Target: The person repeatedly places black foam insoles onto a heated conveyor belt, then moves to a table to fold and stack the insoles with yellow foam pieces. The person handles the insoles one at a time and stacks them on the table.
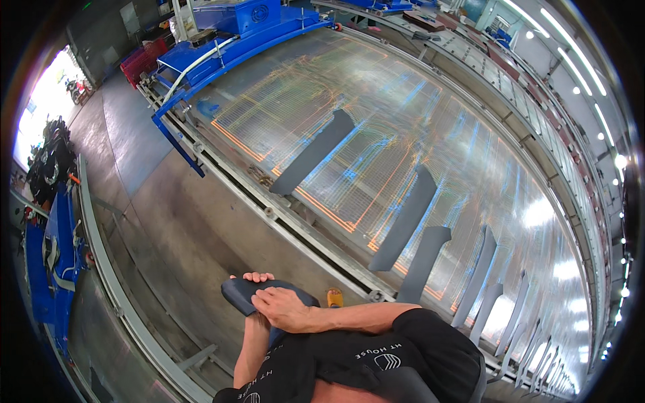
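In front of my body I hold a dark blue-grey cut piece of flat material [236,294], bent or folded over. My left hand [259,277] is beneath it, with its fingertips curling over the far edge and the rest hidden. From above, my right hand [281,307] presses on the piece with bent fingers. To the right, similar long dark grey pieces lie spaced out on a long table; the nearest are one piece [423,262] and another piece [406,221]. A further piece [316,154] lies farther up the table.
The long table [282,87] has a shiny surface with orange and blue lines, and a metal rail [269,212] along its edge. A blue machine carriage [248,20] spans its far end. On the left stand another metal-edged table [127,329] and blue equipment [57,248].
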{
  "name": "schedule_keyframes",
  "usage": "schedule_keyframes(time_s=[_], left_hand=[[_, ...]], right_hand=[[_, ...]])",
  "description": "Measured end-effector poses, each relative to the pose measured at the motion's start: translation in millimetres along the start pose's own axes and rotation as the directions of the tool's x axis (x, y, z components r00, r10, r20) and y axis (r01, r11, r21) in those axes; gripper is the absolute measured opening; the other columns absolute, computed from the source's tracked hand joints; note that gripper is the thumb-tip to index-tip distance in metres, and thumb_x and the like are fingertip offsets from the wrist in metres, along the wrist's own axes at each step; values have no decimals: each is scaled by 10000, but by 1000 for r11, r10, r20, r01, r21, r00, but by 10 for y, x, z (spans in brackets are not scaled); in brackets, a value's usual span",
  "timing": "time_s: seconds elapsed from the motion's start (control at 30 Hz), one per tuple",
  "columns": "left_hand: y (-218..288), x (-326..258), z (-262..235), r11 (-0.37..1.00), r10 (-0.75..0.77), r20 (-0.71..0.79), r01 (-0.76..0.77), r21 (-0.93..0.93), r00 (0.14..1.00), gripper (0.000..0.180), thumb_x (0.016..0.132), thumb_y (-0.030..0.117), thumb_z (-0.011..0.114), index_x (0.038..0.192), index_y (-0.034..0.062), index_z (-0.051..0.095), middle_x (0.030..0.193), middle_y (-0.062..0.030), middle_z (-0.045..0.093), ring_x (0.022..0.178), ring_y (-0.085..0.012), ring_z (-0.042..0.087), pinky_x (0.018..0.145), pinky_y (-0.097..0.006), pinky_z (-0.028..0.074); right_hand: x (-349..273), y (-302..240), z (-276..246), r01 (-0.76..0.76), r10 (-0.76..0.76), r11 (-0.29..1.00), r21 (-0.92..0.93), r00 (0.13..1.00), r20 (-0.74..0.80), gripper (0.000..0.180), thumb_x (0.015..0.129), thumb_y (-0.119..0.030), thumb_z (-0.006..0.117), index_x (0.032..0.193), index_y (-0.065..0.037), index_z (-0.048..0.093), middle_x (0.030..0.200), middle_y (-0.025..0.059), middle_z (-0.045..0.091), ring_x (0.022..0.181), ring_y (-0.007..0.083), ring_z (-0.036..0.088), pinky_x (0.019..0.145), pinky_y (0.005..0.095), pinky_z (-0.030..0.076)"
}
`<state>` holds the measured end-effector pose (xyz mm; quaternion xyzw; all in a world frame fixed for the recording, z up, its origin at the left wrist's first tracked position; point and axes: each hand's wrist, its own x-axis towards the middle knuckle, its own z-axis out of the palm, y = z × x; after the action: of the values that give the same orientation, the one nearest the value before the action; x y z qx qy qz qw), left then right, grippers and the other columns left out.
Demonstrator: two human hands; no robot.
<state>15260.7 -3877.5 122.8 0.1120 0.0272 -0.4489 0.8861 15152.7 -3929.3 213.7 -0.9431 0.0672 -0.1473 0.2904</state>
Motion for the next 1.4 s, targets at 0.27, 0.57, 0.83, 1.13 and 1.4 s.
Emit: schedule_keyframes(time_s=[0.27,0.57,0.83,1.13,1.4], left_hand=[[804,638,305,984,-179,131,179,7,975,560,984,503,300,803,76,614,730,-74,603,735,-217,542,871,-387,417],[1189,1183,693,966,-101,-408,187,176,907,575,932,579,342,765,110,631,720,-66,612,714,-217,564,782,-414,444],[1867,1687,-10,998,-60,-37,59,-28,998,612,935,582,332,684,114,636,603,-50,581,603,-228,542,767,-393,441],[2446,2150,136,976,185,-182,-202,-77,966,626,929,598,345,634,119,619,586,-40,583,574,-219,541,733,-374,454],[3296,2420,6,895,396,-269,-435,-102,878,577,924,572,370,620,120,561,562,-31,545,562,-221,522,719,-375,443]], right_hand=[[925,-223,49,-72,142,973,219,936,-321,105,772,-82,633,875,-65,624,875,81,628,836,273,612,733,375,497],[1539,395,-498,-342,780,582,738,491,-388,129,886,-25,561,994,-29,632,748,4,580,691,100,509,620,269,437],[778,2449,-952,-623,844,386,680,-58,-533,187,842,-109,597,956,38,603,832,98,591,783,240,548,714,355,423],[2797,1839,-895,-369,500,866,338,619,-605,441,831,-73,621,1258,-9,530,994,167,628,846,287,614,778,383,500],[4540,294,-1781,612,-407,76,787,740,-536,110,794,12,620,902,-12,617,750,154,623,614,241,599,523,331,488]])
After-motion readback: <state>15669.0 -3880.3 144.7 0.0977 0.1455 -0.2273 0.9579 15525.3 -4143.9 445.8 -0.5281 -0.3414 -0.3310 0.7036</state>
